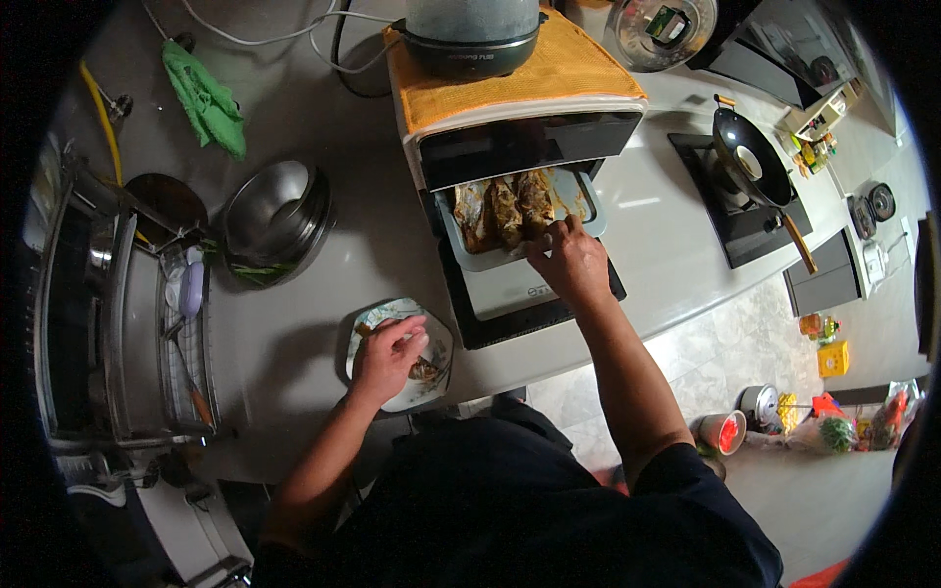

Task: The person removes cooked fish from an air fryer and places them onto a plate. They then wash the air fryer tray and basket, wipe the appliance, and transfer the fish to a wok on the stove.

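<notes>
Several browned whole fish [507, 213] lie side by side in a pale rectangular tray [470, 259] at the mouth of a countertop oven [537, 143]. Over the tray's near edge, my right hand [573, 261] has bent fingers at the near end of the rightmost fish; whether they grip it is hidden. My left hand [390, 356] hovers above a patterned plate [434, 334], fingers loosely apart and nothing visible in them. On that plate a brown piece of food [424, 370] shows beside the hand. The oven's lowered door [507, 294] lies under the tray's front.
Stacked metal bowls [276, 206] and a green cloth [206, 103] lie left of the oven. An appliance [470, 51] stands on the orange cloth [588, 66] covering the oven. To the right, a wok [750, 158] rests on a gas hob [735, 231]. A dish rack [184, 345] sits far left.
</notes>
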### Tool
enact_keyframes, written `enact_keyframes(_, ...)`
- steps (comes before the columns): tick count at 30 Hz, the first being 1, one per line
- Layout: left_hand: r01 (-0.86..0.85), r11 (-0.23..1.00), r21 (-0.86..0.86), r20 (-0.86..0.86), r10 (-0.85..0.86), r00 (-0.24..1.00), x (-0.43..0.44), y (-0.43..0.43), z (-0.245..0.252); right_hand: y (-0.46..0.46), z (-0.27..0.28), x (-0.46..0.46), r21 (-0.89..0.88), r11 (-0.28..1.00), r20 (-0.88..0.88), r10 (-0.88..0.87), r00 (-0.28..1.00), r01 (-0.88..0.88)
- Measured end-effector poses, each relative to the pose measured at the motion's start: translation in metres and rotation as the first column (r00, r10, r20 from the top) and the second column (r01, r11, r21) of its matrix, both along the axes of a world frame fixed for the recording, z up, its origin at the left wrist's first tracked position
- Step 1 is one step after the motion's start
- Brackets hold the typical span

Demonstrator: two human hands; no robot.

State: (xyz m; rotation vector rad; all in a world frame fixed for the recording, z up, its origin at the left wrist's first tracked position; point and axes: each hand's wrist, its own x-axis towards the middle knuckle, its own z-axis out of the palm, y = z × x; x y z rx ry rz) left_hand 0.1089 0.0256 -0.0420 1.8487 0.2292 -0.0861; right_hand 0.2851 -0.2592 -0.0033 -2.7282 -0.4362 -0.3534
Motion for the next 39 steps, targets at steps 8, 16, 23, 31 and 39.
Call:
enact_keyframes(8, 0.097, 0.955, 0.281, 0.155, -0.145, 0.977, 0.008, -0.020, 0.004, 0.000, -0.002, 0.012, -0.010, 0.998, 0.066, 0.060, 0.996, -0.059)
enact_keyframes(16, -0.033, 0.999, -0.040, -0.146, 0.027, 0.989, 0.056, -0.024, 0.007, -0.002, 0.002, 0.012, -0.016, 0.997, 0.136, 0.076, 0.988, -0.075)
enact_keyframes(23, -0.255, 0.894, -0.369, -0.340, 0.125, 0.932, 0.107, -0.048, 0.009, -0.005, 0.010, 0.029, -0.283, 0.895, 0.079, 0.379, 0.922, -0.344)
enact_keyframes(31, -0.342, 0.870, -0.355, -0.292, 0.245, 0.925, 0.126, -0.057, -0.011, -0.008, 0.011, 0.042, -0.449, 0.814, 0.227, 0.503, 0.834, -0.369)
enact_keyframes(39, -0.412, 0.805, -0.428, -0.387, 0.249, 0.888, 0.090, -0.056, 0.018, -0.029, 0.009, 0.042, -0.096, 0.960, 0.144, 0.275, 0.950, -0.264)
